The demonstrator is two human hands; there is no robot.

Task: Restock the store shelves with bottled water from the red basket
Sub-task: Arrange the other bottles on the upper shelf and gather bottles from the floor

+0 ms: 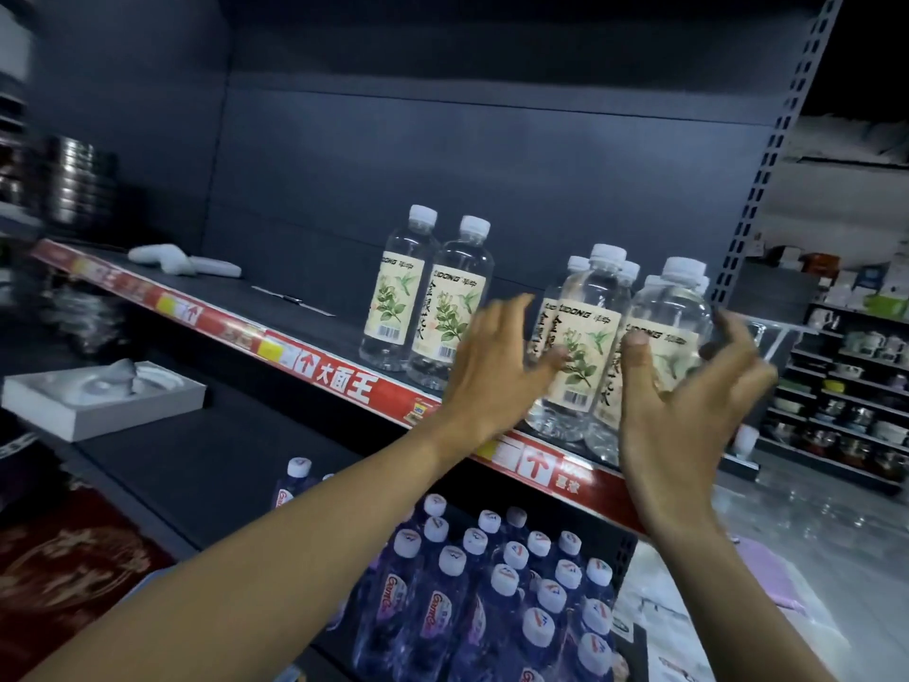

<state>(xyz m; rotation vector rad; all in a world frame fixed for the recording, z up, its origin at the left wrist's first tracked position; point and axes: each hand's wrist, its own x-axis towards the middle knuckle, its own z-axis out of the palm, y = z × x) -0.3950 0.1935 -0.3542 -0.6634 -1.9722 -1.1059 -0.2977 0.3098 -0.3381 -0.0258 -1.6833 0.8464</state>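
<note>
A cluster of clear water bottles with cream leaf labels stood at the right end of the upper shelf, at about three o'clock in the view, tight against its front edge. Two more of the same bottles stood together just to their nine o'clock, apart from the cluster. The left hand hovered in front of the cluster's left side, fingers spread wide and gripping nothing; whether it touched a bottle could not be told through the blur. The right hand was also open, fingers curled loosely around the cluster's right side, thumb against a label.

The dark shelf carried a red price strip along its lip. Toward ten o'clock lay white packaging. On the shelf below, a white tray sat at nine o'clock, and purple-labelled bottles stood packed at six o'clock. A perforated upright rose at two o'clock, with stocked shelving beyond.
</note>
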